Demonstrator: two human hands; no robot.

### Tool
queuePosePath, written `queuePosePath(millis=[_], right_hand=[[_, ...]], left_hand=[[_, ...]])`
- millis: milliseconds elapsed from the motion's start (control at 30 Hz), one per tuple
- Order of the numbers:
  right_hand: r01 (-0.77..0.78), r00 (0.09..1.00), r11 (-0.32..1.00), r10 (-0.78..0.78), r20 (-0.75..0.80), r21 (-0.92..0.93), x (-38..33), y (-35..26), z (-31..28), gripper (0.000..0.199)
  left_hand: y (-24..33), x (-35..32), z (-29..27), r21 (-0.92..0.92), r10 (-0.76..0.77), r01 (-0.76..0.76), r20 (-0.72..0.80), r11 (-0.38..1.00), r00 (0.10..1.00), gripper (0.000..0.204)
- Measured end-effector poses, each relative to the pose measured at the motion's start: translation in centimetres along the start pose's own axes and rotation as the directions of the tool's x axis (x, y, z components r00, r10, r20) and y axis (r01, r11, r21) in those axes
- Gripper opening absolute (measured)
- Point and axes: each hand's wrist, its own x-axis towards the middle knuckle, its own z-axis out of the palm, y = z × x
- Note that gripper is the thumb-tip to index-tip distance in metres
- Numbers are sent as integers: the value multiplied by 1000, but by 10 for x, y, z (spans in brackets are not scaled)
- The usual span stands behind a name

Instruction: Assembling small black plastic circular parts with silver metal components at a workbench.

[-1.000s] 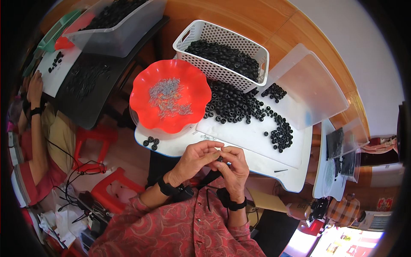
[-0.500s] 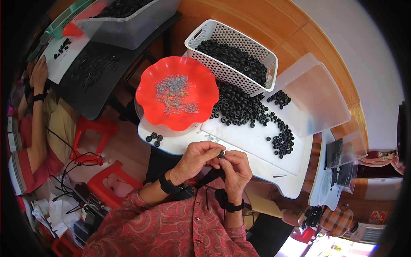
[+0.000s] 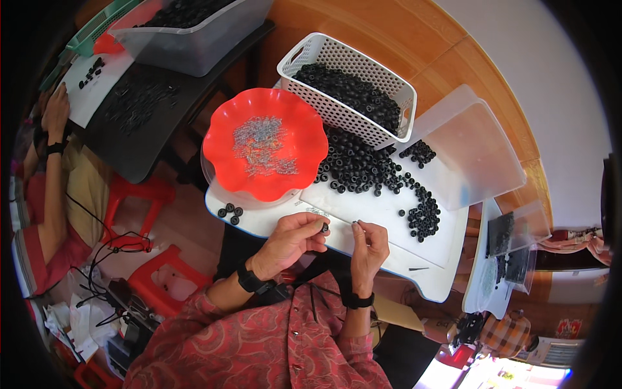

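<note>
**Inspector:** Start at the far left.

**Assistant:** Another person sits there, a hand resting at the edge of a white board that carries a few black rings. Beside it lies a dark tray; above that, a clear bin of black parts.

**Inspector:** The worker's own station?

**Assistant:** A white tray across the lap. On its left end stands a red scalloped bowl holding small metal pins. Three loose rings lie just below the bowl.

**Inspector:** Left hand?

**Assistant:** The left hand is closed narrowly — thumb and forefinger pinch one black ring above the tray's near edge.

**Inspector:** Right hand?

**Assistant:** The right hand is just beside it, fingertips pinched on a small dark piece — too small to identify. The two hands are near, not touching.

**Inspector:** Further right?

**Assistant:** A ring pile spreads over the tray's middle, trailing to the right. Behind it a white basket is filled with the same rings. A clear lid leans at the tray's right end. Past it, a small bag of dark parts lies on a side surface.
</note>
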Motion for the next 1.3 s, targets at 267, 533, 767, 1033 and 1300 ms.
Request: queuePosePath(millis=[267, 533, 767, 1033, 1300], right_hand=[[-12, 999, 992, 7, -44, -126, -1, 8, 1, 18], [-491, 857, 716, 293, 425, 497, -28, -22, 15, 29], [-558, 828, 646, 384, 410, 521, -34, -19, 21, 25], [-491, 870, 677, 348, 349, 548, -40, -18, 24, 25], [-500, 864, 658, 334, 376, 563, -39, -16, 24, 29]], left_hand=[[-1, 3, -4, -51, -14, 14, -9, 999, 1000, 25], [-10, -1, 12, 437, 262, -189, -112, 879, 958, 18], [-9, -4, 23, 858, 674, -446, 172, 256, 718, 13], [-9, -3, 20, 867, 664, -470, 253, 168, 704, 14], [-10, -1, 17, 861, 701, -490, 266, 137, 662, 15]])
